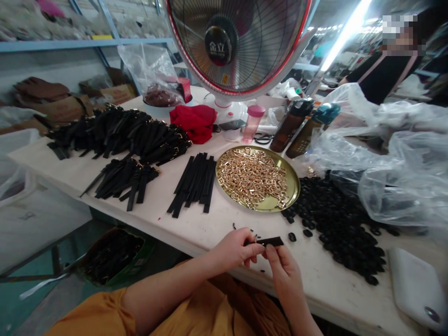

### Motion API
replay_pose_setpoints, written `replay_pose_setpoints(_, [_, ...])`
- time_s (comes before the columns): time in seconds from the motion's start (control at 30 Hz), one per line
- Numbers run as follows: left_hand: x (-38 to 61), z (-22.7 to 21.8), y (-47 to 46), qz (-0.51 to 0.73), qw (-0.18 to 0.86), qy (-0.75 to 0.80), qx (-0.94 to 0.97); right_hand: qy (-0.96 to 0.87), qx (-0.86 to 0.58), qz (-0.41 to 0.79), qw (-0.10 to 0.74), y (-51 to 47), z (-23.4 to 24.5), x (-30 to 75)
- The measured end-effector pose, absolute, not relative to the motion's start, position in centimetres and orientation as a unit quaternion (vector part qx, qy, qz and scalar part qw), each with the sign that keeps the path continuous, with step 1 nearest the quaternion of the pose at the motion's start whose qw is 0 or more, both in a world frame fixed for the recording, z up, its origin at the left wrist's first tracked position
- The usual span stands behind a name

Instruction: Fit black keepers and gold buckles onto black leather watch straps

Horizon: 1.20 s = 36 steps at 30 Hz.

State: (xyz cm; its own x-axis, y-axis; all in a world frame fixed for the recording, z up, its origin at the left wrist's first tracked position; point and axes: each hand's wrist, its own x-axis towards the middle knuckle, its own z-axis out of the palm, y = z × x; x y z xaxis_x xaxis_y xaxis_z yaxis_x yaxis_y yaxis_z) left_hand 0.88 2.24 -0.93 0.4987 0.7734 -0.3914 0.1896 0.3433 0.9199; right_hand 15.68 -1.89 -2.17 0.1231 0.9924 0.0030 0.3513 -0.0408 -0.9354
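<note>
Pinching strap [268, 241]: left hand [233, 249], right hand [285, 271]; tray [270, 204] holds buckles [252, 177].

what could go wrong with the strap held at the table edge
The black strap is pinched between left hand and right hand at the near edge of the table; a slip could drop it off. The loose black pieces by the right hand lie near that edge and could get brushed off.
</note>
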Motion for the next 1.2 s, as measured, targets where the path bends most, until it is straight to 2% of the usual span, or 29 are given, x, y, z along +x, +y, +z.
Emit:
replay_pose_setpoints(0.17, [1.7, -1.4, 2.3, 0.203, 0.66, 0.471, 0.549, -0.567, -0.613, 0.35, 0.425, -1.5, -2.5, 16.7])
replay_pose_setpoints(0.4, [1.3, 0.0, 1.5, 0.184, 0.629, 0.467, 0.593, -0.491, -0.631, 0.433, 0.416, -0.3, -2.5, 16.7])
replay_pose_setpoints(0.6, [1.6, -0.7, 1.9, 0.211, 0.673, 0.455, 0.544, -0.522, -0.608, 0.411, 0.435, -1.0, -2.2, 16.2])
replay_pose_setpoints(0.7, [2.1, -0.8, 2.3, 0.242, 0.681, 0.448, 0.526, -0.549, -0.605, 0.388, 0.426, -1.3, -1.9, 16.6])
replay_pose_setpoints(0.8, [2.2, -0.5, 2.7, 0.247, 0.62, 0.439, 0.602, -0.597, -0.601, 0.363, 0.388, -0.5, -1.8, 18.4])
replay_pose_setpoints(0.87, [2.2, -0.3, 3.1, 0.235, 0.579, 0.44, 0.645, -0.621, -0.628, 0.304, 0.358, 1.0, -2.0, 20.3])
replay_pose_setpoints(0.97, [2.2, -0.5, 3.7, 0.228, 0.573, 0.467, 0.634, -0.621, -0.696, 0.172, 0.316, 4.2, -2.9, 23.2])
replay_pose_setpoints(1.2, [1.9, -1.6, 4.4, 0.228, 0.601, 0.48, 0.596, -0.624, -0.704, 0.181, 0.287, 8.0, -4.3, 24.6])
